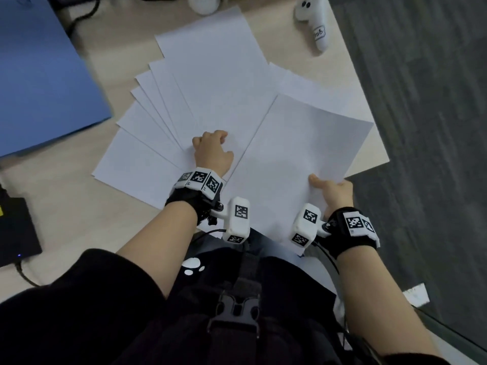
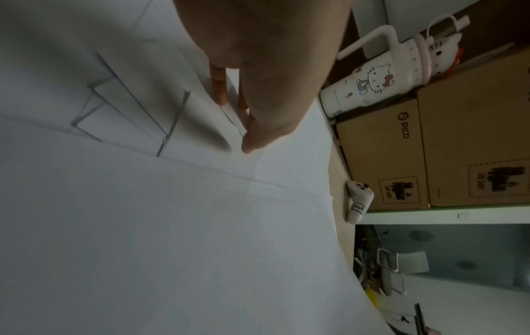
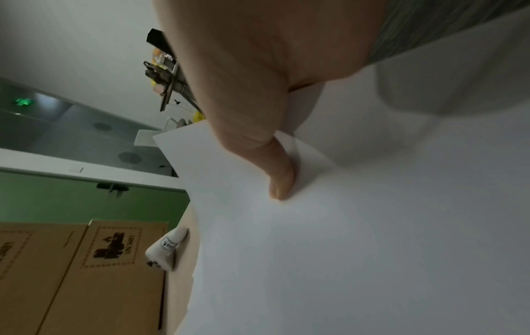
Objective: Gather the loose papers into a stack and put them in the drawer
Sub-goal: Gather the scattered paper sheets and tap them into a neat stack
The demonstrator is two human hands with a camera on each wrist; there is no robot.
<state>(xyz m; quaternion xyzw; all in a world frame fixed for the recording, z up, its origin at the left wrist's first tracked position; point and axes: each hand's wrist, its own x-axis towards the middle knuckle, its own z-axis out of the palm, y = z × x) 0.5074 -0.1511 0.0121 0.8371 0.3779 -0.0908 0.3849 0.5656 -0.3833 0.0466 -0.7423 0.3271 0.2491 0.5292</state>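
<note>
Several white sheets [image 1: 158,127] lie fanned out across the beige desk [image 1: 66,206]. My left hand [image 1: 212,150] rests on the middle of the fan with bent fingers, and its fingertips [image 2: 219,95] touch the paper. A larger top sheet [image 1: 303,154] lies slanted at the right, hanging over the desk's near edge. My right hand [image 1: 329,189] pinches this sheet at its near right edge, with the thumb [image 3: 279,179] on top and the fingers hidden underneath. No drawer is in view.
A blue board [image 1: 39,75] covers the desk's left side, with a black box [image 1: 13,227] and its cable nearer me. A white controller [image 1: 313,22] lies at the back right. Cardboard boxes [image 2: 430,147] and a cartoon-cat tumbler [image 2: 370,79] stand behind. Grey carpet [image 1: 421,127] lies beyond the right edge.
</note>
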